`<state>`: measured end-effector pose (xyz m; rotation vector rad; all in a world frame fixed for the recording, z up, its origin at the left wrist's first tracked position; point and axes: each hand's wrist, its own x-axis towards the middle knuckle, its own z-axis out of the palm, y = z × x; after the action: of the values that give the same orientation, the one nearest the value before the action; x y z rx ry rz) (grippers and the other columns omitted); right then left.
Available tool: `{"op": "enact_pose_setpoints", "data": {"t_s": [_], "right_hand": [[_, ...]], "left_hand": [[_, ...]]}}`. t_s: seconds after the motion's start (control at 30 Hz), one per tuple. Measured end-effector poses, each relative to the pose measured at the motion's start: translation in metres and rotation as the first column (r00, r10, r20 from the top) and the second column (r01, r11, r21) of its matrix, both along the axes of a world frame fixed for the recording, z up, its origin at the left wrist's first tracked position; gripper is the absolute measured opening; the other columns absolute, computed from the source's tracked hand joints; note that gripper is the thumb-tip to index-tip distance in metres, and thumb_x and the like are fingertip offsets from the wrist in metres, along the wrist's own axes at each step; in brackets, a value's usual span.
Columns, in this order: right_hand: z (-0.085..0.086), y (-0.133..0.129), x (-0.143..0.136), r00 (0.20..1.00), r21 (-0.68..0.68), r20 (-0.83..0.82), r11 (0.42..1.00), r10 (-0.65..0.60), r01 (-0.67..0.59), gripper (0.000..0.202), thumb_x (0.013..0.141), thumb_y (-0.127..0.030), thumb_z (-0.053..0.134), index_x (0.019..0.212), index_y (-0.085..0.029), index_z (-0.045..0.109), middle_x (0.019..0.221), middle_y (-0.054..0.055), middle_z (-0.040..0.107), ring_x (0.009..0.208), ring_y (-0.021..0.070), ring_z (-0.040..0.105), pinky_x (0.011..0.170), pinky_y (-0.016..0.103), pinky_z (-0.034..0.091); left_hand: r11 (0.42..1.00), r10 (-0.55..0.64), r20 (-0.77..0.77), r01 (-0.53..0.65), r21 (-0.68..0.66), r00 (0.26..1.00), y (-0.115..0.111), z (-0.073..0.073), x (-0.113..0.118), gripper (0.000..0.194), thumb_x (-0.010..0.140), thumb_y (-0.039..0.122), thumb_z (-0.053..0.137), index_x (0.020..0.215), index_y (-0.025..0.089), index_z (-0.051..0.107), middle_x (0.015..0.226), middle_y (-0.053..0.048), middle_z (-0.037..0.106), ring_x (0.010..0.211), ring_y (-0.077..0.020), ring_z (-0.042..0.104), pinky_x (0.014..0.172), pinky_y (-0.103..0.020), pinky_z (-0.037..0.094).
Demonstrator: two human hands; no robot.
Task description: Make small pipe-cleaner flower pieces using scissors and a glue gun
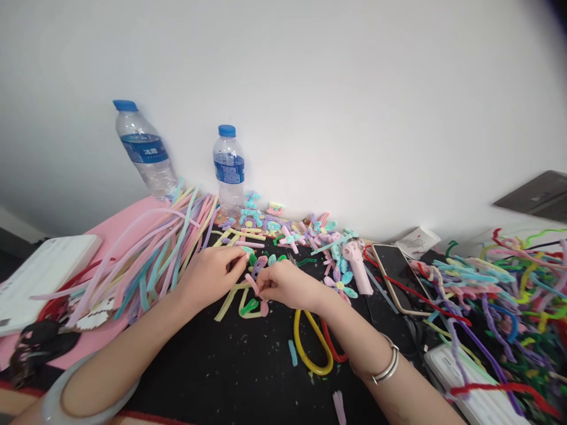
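White characters on the blue label (144, 148) of the water bottle (140, 125) at upper left read "冰露"; the second water bottle's (229, 168) fine print, upper centre-left, was too small to read.

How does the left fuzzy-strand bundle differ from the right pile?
The left bundle is mostly straight and roughly aligned; the right pile is bent and tangled. The left bundle is mainly pastel; the right pile adds vivid reds, greens and purples. Shared: both are multicoloured fuzzy strands.
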<state>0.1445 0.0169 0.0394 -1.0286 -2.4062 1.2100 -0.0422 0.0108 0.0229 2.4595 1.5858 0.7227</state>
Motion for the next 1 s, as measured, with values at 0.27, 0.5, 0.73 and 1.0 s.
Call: {"op": "enact_pose_setpoints", "data": {"t_s": [0.27,0.5,0.73,1.0], "right_hand": [[0.0,0.005,-0.006,0.995,0.035,0.083,0.997,0.059,-0.062,0.021,0.07,0.002,0.055,0.06,-0.016,0.055,0.053,-0.005,0.063,0.049,0.0075,0.047,0.052,0.017,0.034],[-0.002,0.004,-0.011,0.991,0.116,0.096,0.988,0.092,-0.103,0.026,0.068,0.002,0.051,0.05,-0.016,0.047,0.049,-0.005,0.057,0.049,0.0073,0.047,0.056,0.018,0.035],[-0.003,-0.002,-0.001,0.914,-0.124,-0.175,0.929,-0.365,0.348,0.012,0.072,-0.009,0.052,0.064,-0.018,0.048,0.058,-0.003,0.06,0.052,0.0087,0.053,0.049,0.018,0.036],[-0.006,-0.027,0.009,0.607,-0.616,-0.354,0.666,-0.711,0.421,0.014,0.07,-0.023,0.059,0.065,-0.019,0.046,0.05,-0.005,0.058,0.034,0.0058,0.037,0.034,0.018,0.024]], "left_hand": [[0.995,0.089,0.036,-0.088,-0.047,0.995,0.002,-0.003,0.0,0.027,0.085,0.025,0.042,0.059,0.019,0.045,0.053,0.002,0.048,0.05,-0.0126,0.042,0.05,-0.025,0.023],[0.988,0.143,0.044,-0.14,-0.057,0.989,0.002,-0.004,0.001,0.027,0.085,0.025,0.042,0.06,0.019,0.045,0.054,0.003,0.046,0.05,-0.0117,0.04,0.051,-0.025,0.023],[0.988,0.1,0.234,-0.069,-0.138,0.967,-0.003,0.006,0.002,0.028,0.089,0.034,0.042,0.073,0.018,0.058,0.059,0.001,0.055,0.053,-0.0133,0.05,0.053,-0.023,0.032],[0.774,-0.127,0.515,0.41,-0.483,0.848,-0.008,0.01,0.011,0.027,0.089,0.039,0.045,0.085,0.02,0.064,0.072,0.001,0.065,0.045,-0.009,0.053,0.049,-0.021,0.041]]}}
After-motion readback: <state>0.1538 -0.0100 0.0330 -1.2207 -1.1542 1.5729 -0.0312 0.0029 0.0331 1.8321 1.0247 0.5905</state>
